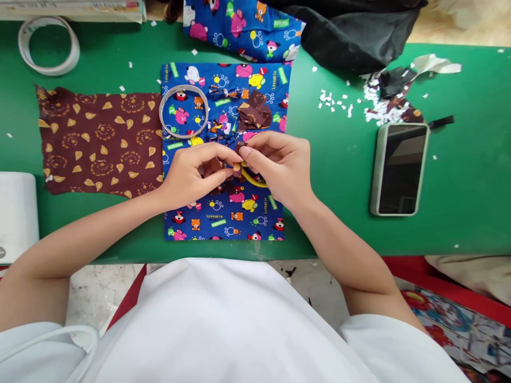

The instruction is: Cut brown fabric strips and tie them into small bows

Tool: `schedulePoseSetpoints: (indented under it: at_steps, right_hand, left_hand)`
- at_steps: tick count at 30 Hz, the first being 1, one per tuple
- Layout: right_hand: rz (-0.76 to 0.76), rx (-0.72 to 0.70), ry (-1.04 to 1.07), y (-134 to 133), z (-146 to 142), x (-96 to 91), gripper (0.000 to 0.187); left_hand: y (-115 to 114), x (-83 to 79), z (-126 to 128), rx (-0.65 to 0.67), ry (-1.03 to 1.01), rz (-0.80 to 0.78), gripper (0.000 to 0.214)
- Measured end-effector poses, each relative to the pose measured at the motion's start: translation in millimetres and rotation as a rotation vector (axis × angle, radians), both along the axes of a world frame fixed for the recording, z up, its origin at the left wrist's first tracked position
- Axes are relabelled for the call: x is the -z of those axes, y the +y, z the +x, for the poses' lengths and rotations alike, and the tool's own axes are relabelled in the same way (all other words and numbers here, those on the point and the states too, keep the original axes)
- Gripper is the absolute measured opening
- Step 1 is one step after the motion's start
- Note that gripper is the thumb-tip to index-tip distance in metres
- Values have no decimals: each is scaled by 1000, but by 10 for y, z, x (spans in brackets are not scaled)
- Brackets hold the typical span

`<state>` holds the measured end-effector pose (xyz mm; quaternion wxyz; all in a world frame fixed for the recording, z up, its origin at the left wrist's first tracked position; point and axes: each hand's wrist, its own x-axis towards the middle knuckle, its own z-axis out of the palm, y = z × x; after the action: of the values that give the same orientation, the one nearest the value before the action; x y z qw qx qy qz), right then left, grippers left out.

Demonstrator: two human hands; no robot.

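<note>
My left hand and my right hand meet over a blue cartoon-print cloth, both with thumb and forefinger pinched. Between the fingertips is a small brown patterned fabric strip. More brown pieces lie partly hidden under my left hand. A yellow curved band shows beside my right hand, the rest of it covered. Just beyond my hands lie small bunches of blue print strips and a heap of brown fabric strips. A pale ring rests on the cloth's left edge.
On the green table, a brown patterned cloth lies left, near a tape roll and a white box. A phone and white scraps lie right. Another blue cloth and black fabric are behind.
</note>
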<state>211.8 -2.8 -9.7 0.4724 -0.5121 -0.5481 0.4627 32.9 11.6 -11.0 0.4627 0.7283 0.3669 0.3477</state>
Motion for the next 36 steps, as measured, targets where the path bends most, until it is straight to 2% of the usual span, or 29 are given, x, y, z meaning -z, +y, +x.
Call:
schedulePoseSetpoints:
  at_steps: [9,20,27,36]
  right_hand:
    - [10,-32,-29,-15,-4,-12,10]
    - [114,1,-125,-44,-31,41,13]
    - [184,12,-124,-87,-80,49,17]
    - [188,20,-130,-96,-91,41,16]
  left_hand:
    - [-3,-44,16,-21,18,-107,9]
    - [30,49,2,-75,4,-58,23]
    - [36,42,12,-85,-17,-77,29]
    - [33,50,12,-96,-27,-76,28]
